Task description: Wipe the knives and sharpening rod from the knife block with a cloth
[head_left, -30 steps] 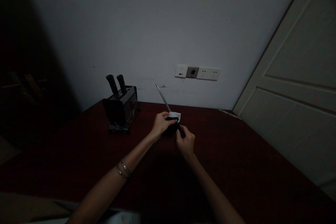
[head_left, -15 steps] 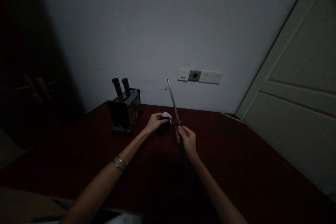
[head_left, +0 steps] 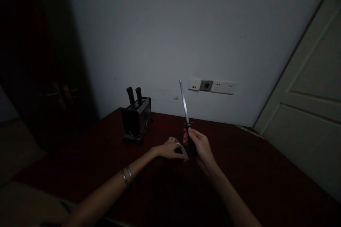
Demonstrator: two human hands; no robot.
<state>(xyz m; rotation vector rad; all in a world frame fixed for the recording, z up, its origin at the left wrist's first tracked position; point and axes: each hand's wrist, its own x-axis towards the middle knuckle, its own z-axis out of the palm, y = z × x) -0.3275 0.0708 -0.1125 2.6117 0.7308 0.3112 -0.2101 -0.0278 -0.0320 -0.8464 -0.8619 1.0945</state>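
In my right hand (head_left: 201, 143) is a honing steel (head_left: 184, 104), gripped by its black handle, with the metal rod pointing up and slightly left. My left hand (head_left: 172, 149), low and just left of that handle, is closed around a black and white cloth (head_left: 182, 149); much of the cloth is hidden by the fingers. Beyond my left hand stands a dark knife block (head_left: 137, 118) on the table, with two black-handled knives (head_left: 134, 95) sticking up out of its top.
The dark red-brown table (head_left: 234, 166) runs up to a pale wall (head_left: 160, 35). A row of wall sockets (head_left: 212, 86) sits behind the steel. A white panelled door (head_left: 314, 95) rises at the right, and a dark door (head_left: 39, 60) is at the left.
My left hand has come down nearer to me with the cloth, now below the steel's guard. The steel stays in my right hand. The whole view has shifted a little.
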